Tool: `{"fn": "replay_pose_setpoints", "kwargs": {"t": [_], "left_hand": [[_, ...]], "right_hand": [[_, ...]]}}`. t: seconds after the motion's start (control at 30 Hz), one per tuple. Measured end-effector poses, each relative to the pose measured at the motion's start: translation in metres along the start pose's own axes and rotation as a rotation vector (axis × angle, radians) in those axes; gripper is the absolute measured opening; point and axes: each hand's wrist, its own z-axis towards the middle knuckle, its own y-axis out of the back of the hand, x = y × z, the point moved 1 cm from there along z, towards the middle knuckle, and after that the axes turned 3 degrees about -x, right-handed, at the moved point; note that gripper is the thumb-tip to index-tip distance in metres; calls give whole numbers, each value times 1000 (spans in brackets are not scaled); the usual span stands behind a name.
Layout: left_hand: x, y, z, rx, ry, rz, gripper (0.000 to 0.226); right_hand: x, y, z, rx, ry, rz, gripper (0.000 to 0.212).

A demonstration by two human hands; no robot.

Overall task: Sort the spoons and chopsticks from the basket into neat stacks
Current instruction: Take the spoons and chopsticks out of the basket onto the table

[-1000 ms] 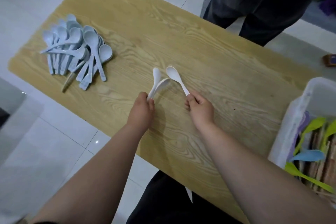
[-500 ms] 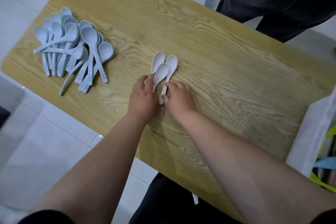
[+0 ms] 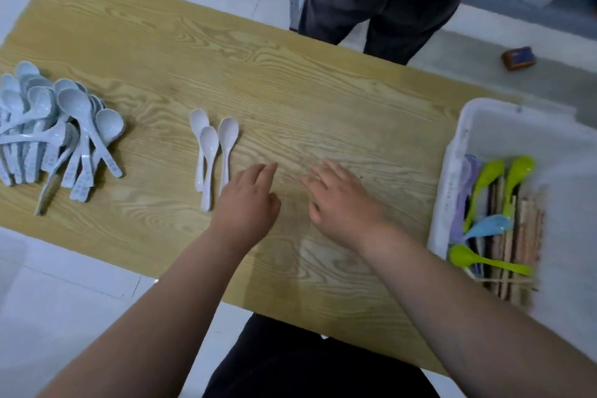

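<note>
Three white spoons [image 3: 210,152] lie side by side on the wooden table [image 3: 290,100], bowls pointing away from me. My left hand [image 3: 248,203] hovers just right of their handles, fingers apart, holding nothing. My right hand [image 3: 339,200] is further right over bare table, open and blurred. A heap of several pale blue spoons [image 3: 55,129] lies at the left end. The white basket [image 3: 458,155] at the right holds green spoons [image 3: 484,178], a blue spoon [image 3: 491,224] and brown chopsticks [image 3: 523,245].
A person in dark trousers [image 3: 381,3] stands at the table's far edge. A small brown object [image 3: 518,58] lies on the floor beyond. White tiled floor surrounds the table; my dark-clothed lap is below the near edge.
Both hands have let go of the white spoons and moved right, away from them. The three spoons now lie together on the table. The view has swung right, showing the basket.
</note>
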Motion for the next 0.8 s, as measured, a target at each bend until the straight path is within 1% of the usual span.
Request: {"fn": "replay_pose_setpoints", "kwargs": {"t": [0.07,0.13,0.17,0.23,0.3,0.4,0.43,0.5,0.53,0.6,0.7,0.8], "left_hand": [[-50,-5,-2,5,-98,-40,51],[-102,-11,-3,10,-197,-95,48],[-126,-15,-3,1,-245,-118,47],[-171,-26,-5,-33,-350,-139,47],[-207,-41,-6,-73,-459,-109,46],[-247,-60,-9,-39,-578,67,39],[-256,-64,-10,-7,-622,138,37],[-279,-70,-13,70,-698,251,37],[-287,-71,-14,136,-693,288,37],[-308,-75,-15,273,-609,403,34],[-335,-85,-6,381,-462,655,33],[-349,-100,5,446,-362,730,34]], "right_hand": [[-35,16,-47,-206,-21,8,42],[-67,30,-95,-364,-65,22,37],[-83,35,-118,-411,-109,34,35],[-113,37,-160,-426,-236,72,33],[-142,29,-194,-372,-366,129,33],[-181,15,-231,-150,-516,212,32],[-192,13,-239,-90,-525,217,29],[-210,14,-252,19,-523,211,13],[-213,16,-252,79,-512,196,16],[-219,16,-251,163,-485,150,25],[-221,10,-247,193,-436,35,32],[-218,5,-243,176,-394,26,21]]}}
